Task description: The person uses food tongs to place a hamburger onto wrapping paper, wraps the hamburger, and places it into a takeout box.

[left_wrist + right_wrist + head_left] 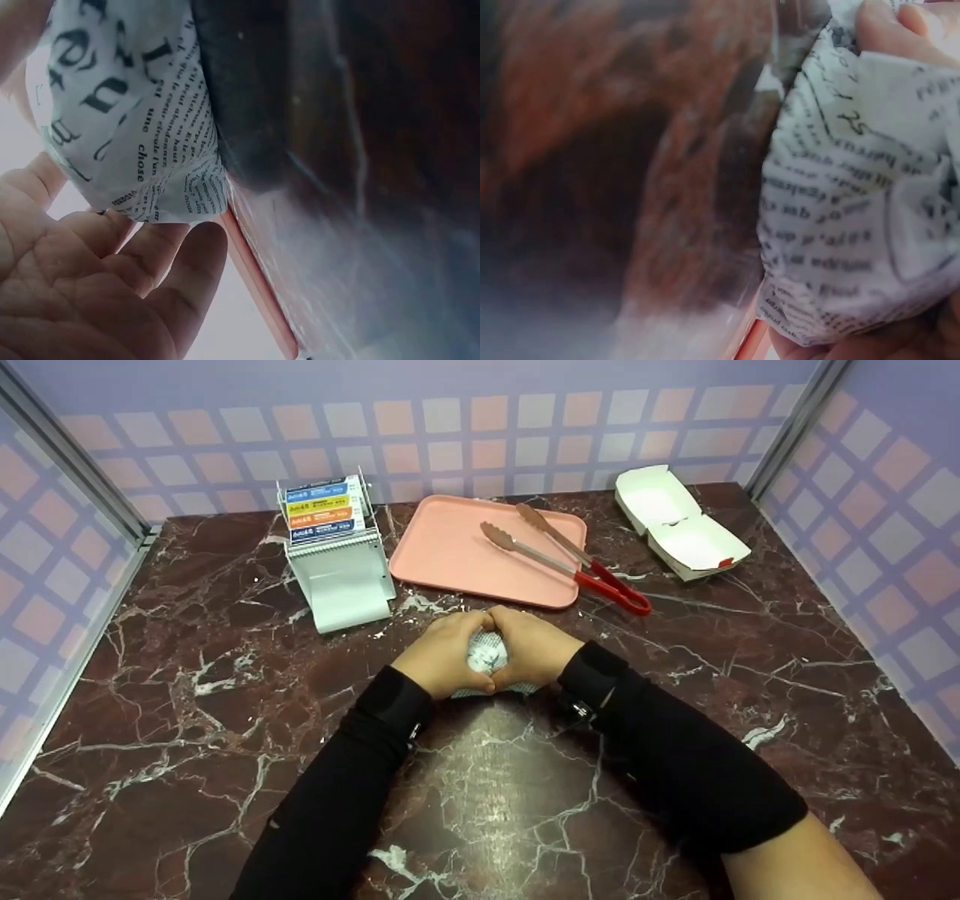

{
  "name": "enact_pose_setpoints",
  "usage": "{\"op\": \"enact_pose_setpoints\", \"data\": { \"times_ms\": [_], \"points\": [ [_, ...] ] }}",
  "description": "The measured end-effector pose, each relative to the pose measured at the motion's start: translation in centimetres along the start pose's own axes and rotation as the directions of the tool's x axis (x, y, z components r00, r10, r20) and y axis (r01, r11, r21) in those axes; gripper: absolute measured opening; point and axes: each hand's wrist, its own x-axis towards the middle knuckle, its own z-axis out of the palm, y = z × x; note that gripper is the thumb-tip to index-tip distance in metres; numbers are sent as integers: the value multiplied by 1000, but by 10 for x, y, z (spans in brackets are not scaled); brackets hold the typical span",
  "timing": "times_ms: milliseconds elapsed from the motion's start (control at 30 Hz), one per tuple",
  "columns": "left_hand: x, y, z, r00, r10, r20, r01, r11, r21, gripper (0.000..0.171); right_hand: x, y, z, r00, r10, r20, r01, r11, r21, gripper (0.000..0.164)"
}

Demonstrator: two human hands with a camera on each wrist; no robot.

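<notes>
Fingers [193, 277] of left hand [448, 654] and right hand [538, 645]: curved round one bundle of printed paper [487, 652], gripping it from opposite sides, thumbs toward the wearer. Bundle: rounded, creased, contents hidden; seemingly resting on the dark marbled table [217, 742], just short of the pink tray [446, 540]. Step in hand, by judgement: closing and shaping the paper. Next move seems to call for pressing loose folds flat while one hand holds. Beyond: tongs [549, 560], red-handled, lying across the tray, handle end overhanging its edge. Left of tray: stand [334, 566] with coloured labels and a sloping white front. Right, well apart from the bundle: white carton [694, 544], lid open.
</notes>
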Motion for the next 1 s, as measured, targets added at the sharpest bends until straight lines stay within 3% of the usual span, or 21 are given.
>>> {"op": "enact_pose_setpoints", "data": {
  "times_ms": [200, 400, 733, 1000],
  "points": [
    [2, 2, 2, 999, 25, -44, -21, 997, 71, 73, 2, 0, 0, 1000, -24, 9, 24, 1000, 18, 86],
    [1, 3, 2, 998, 8, -65, -1, 995, 99, 71, 3, -3, 1, 999, -47, -4, 47, 999, -21, 81],
    [1, 2, 0, 999, 3, -32, -1, 997, 79, 67, -2, -12, 3, 999, -36, -28, 27, 964, -264, 67],
    [1, 0, -1, 999, -24, -23, 23, 1000, -8, 70, -4, -8, 4, 995, -91, -38, 79, 968, -239, 69]
  ]
}}
